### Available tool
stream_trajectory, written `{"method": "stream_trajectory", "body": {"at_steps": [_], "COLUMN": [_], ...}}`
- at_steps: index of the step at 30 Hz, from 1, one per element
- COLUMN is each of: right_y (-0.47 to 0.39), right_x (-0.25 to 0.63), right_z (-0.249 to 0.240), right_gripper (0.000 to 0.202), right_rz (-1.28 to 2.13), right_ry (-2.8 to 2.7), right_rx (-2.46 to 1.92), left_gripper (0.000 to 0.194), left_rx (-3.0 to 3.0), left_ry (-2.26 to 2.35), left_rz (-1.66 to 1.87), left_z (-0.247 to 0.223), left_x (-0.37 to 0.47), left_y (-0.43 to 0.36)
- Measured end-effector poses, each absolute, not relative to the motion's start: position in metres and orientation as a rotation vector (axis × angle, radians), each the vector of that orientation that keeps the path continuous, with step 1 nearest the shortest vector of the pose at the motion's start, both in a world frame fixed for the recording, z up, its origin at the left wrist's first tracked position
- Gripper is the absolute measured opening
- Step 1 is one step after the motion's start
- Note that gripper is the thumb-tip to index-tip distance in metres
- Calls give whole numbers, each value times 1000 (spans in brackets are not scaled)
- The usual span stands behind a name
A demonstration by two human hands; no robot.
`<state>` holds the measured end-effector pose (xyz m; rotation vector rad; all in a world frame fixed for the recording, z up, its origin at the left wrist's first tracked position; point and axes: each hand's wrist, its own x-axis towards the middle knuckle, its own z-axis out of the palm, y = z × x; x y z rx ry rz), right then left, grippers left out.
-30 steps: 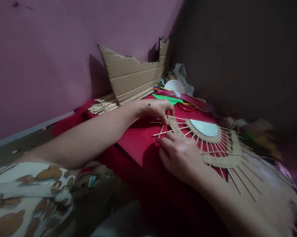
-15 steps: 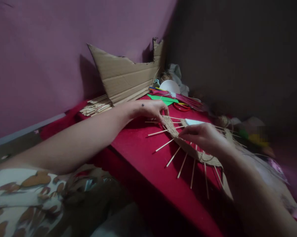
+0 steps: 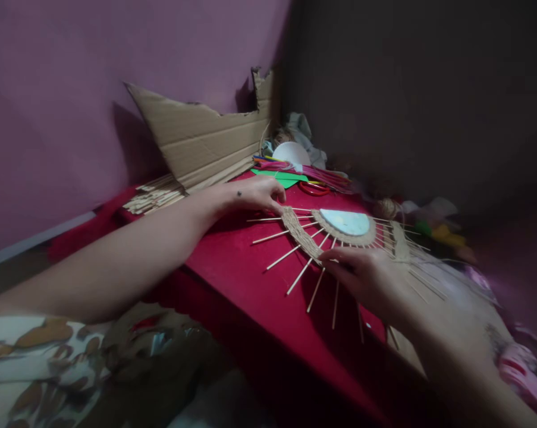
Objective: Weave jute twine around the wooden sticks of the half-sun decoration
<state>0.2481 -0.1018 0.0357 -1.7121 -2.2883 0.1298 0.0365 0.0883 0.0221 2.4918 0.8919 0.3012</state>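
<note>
Though sticks (image 3: 282, 258) crosswise, green sheet (image 3: 288, 179) beyond, left hand (image 3: 263, 192) and right hand (image 3: 370, 270), grips tight on band (image 3: 300, 236).

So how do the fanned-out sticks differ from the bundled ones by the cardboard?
The fanned sticks spread apart like rays; the bundled sticks lie packed side by side. The woven band crosses several fanned sticks, while the bundled sticks lie at the foot of the cardboard with no weaving visible on them. Both sets are thin, straight and pale.
</note>
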Motion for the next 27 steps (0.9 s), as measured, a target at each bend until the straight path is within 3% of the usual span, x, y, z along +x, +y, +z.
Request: {"method": "stream_trajectory", "body": {"at_steps": [4, 11, 16, 27], "right_y": [-108, -110, -111, -121], "right_x": [244, 234, 233, 221], "right_z": [26, 29, 26, 32], "right_gripper": [22, 25, 27, 24], "right_rz": [93, 65, 40, 176], "right_ry": [-2317, -2359, -2359, -2375], "right_rx": [-1676, -1720, -1701, -1627], "left_gripper": [32, 26, 16, 20], "left_rx": [2565, 2399, 2523, 2386], "left_ry": [875, 442, 364, 368], "left_rz": [526, 258, 234, 240], "left_z": [37, 42, 24, 38], "left_x": [37, 42, 50, 49], "left_y": [71, 47, 53, 38]}}
